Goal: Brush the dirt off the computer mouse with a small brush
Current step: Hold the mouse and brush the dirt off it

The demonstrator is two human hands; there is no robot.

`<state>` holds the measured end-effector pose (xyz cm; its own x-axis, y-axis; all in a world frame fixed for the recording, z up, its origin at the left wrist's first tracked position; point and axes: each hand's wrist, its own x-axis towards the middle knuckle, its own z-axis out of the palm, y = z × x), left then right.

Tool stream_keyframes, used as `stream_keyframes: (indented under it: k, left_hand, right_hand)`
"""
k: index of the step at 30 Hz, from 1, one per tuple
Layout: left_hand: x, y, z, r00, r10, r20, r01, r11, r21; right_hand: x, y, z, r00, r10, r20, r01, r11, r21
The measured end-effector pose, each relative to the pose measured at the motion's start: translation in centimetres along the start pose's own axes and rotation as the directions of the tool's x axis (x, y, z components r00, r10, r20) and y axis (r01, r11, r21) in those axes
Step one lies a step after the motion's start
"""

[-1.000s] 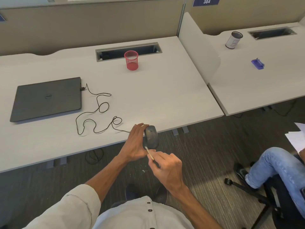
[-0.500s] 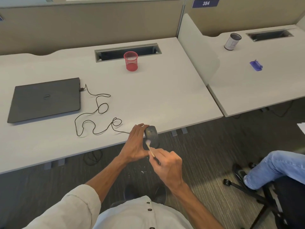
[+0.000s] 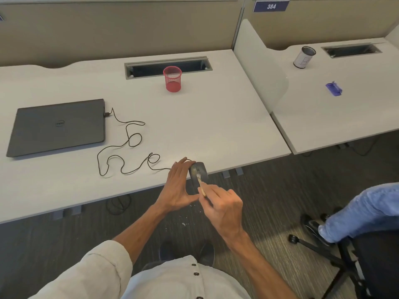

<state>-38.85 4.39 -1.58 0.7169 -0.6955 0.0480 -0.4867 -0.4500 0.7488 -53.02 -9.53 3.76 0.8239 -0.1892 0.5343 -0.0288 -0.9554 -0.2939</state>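
The left hand (image 3: 179, 186) holds the computer mouse (image 3: 199, 172) at the front edge of the worktop (image 3: 216, 117), fingers laid along the mouse's left side and the thumb reaching under its near end, so that the mouse stands tilted with one broad face turned up toward the camera and partly out over the carpet. The right hand (image 3: 222, 209) pinches the small brush (image 3: 202, 188) by its pale wooden handle, fingers curled round it, and the bristle end lies on the mouse's upturned face, where a pale smear shows. The mouse's thin black cable (image 3: 129, 145) runs in loose loops across the worktop to a closed dark laptop (image 3: 58, 127) lying at the left. Farther back a red mesh pen cup (image 3: 172, 79) stands upright just before a recessed cable slot (image 3: 168, 66); inside it only its own mesh wall shows. On the neighbouring worktop (image 3: 345, 117) a white cylindrical cup (image 3: 304, 57) stands upright, its inside too dark to tell what it holds, and a small purple object (image 3: 333, 89) lies nearer. Pale crumbs (image 3: 183, 223) dot the carpet below the hands, and a leg in blue jeans (image 3: 367, 210) shows at the right
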Motion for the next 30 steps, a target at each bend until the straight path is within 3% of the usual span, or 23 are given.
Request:
stream_keyframes:
  k: [9,15,25,30]
  left_hand:
    - [-0.3,-0.5,0.5,1.0,0.009,0.009,-0.009,0.999,-0.039]
    - [-0.8,-0.2,1.3,0.999,0.038,-0.016,-0.038,0.999,-0.002]
    - [-0.4,0.1,2.2,0.999,0.038,0.006,-0.038,0.999,-0.012]
    - [-0.5,0.2,2.3,0.999,0.048,0.019,-0.049,0.999,0.004]
  right_hand:
    - [-2.0,-1.0,-0.3,0.993,-0.107,0.046,0.108,0.994,-0.027]
    - [-1.6,0.2,-1.7,0.999,-0.03,-0.018,0.029,0.997,-0.076]
    - [-4.0,-0.3,-1.2,0.981,-0.112,0.156,0.127,0.987,-0.095]
    - [-3.8,-0.2,-2.1,0.997,-0.071,0.036,0.074,0.992,-0.104]
